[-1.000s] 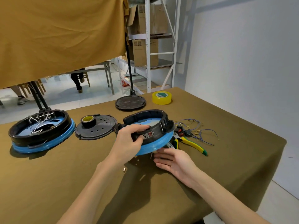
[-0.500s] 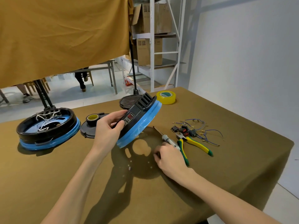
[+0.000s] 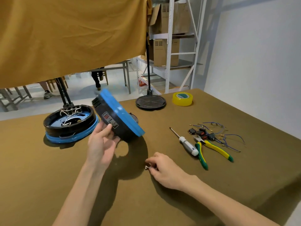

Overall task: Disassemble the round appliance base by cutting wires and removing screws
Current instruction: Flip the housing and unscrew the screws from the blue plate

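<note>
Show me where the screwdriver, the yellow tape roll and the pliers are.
screwdriver point(image 3: 189, 145): head view, on its white handle.
yellow tape roll point(image 3: 182, 100): head view, on its outer side.
pliers point(image 3: 215, 149): head view, on the yellow handle.

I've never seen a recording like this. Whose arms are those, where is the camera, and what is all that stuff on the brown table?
No machine here: the arms belong to a person who wears a camera on the head, so you look forward and down at their own hands. The left hand holds a round appliance base, black with a blue rim, tilted up off the table. The right hand rests low on the table and pinches a small metal piece, probably a screw. To the right lie a screwdriver, yellow and green pliers and a heap of cut wires and switches. Further back sit a roll of yellow tape and a black round lid. A second base, opened, with white wires inside, stands at the left.
</note>
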A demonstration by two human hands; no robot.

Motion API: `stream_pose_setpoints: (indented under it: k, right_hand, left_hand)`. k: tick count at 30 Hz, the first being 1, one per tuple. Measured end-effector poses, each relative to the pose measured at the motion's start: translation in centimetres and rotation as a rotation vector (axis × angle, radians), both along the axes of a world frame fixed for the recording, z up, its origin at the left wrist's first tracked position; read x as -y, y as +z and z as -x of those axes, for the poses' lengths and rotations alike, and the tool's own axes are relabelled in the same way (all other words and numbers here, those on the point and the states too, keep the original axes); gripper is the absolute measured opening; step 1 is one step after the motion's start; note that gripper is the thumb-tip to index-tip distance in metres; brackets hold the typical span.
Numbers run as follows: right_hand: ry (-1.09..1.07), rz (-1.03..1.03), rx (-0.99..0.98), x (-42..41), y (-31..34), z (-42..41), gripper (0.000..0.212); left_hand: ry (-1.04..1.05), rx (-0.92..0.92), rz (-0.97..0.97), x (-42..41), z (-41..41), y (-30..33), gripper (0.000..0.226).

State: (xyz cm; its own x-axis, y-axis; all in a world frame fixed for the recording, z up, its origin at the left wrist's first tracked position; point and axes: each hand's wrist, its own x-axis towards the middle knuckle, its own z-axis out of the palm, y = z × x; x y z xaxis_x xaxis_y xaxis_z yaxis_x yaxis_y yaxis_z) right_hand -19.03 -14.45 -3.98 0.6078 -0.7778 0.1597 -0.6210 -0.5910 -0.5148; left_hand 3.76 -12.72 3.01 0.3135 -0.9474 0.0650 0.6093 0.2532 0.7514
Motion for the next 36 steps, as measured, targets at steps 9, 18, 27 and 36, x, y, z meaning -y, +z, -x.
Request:
stream_pose_setpoints:
  k: [9,18,27,36]
  right_hand:
    - [0.094,0.043,-0.039,0.6,0.3,-0.4,0.024]
    - [-0.031,0.095,-0.106,1.0,0.9,3.1,0.017]
    - [-0.370,0.200,0.107,4.0,2.7,7.8,0.014]
    - [-0.635,-0.046,0.047,12.0,3.4,10.0,0.017]
  left_hand:
    - [0.020,-0.131,-0.088,-1.0,-0.3,-2.3,0.035]
    - [-0.044,-0.267,-0.276,-0.7,1.5,-4.9,0.030]
    - [-0.071,-0.161,-0.313,-1.0,2.5,-5.5,0.037]
    - [-0.039,-0.109,-0.289,-0.8,3.1,-5.8,0.051]
